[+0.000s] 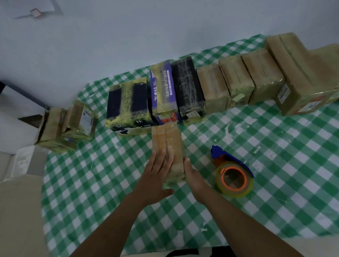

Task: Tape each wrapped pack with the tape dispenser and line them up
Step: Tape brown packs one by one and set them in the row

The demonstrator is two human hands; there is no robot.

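Observation:
A small brown wrapped pack [168, 146] lies on the green checked tablecloth [281, 154] in front of me. My left hand [156, 174] rests flat on its near top with straight fingers. My right hand [193, 176] presses against the pack's right side, fingers straight. The tape dispenser [232, 172], blue with an orange core and a clear tape roll, lies just right of my right hand, untouched. A row of taped packs [216, 87] runs along the wall from the black-and-yellow one [129, 108] at the left to large brown ones [305, 76] at the far right.
Two more brown packs [66, 127] sit at the table's left corner, partly over the edge. The pale wall [130, 28] stands right behind the row. A beige surface [11, 208] lies to the left of the table. The table's near edge is close to my body.

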